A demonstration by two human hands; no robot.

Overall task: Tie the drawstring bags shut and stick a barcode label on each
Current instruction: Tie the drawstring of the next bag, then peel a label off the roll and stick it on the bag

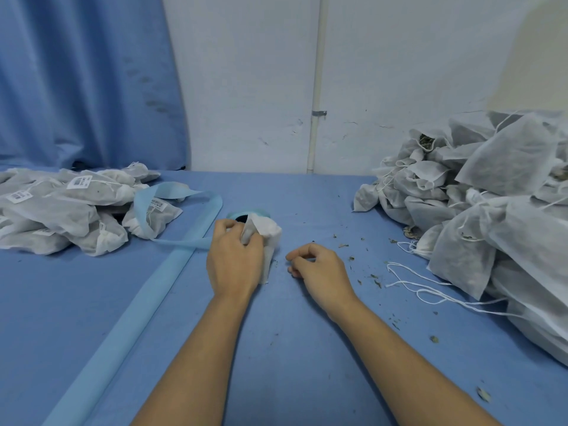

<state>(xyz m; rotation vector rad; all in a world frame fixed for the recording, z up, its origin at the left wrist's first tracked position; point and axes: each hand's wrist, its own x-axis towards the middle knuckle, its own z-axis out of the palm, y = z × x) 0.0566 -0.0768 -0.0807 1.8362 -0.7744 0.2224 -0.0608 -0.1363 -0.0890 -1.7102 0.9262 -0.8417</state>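
Observation:
My left hand (235,256) grips a small white drawstring bag (270,238) at its gathered neck, and the bag rests on the blue table (276,348) at centre. A short way to its right, my right hand (319,269) lies on the table with curled fingers. Its thumb and forefinger pinch what looks like the bag's thin drawstring, too fine to see clearly. Just behind the bag sits a light blue label roll (242,214), partly hidden. Its backing strip (144,318) runs off to the lower left.
A pile of tied bags with barcode labels (70,207) lies at the left. A larger heap of unlabelled bags (491,216) fills the right side, with loose white strings (415,287) trailing from it. Dried herb crumbs (353,256) are scattered on the cloth. Behind are a wall and a blue curtain.

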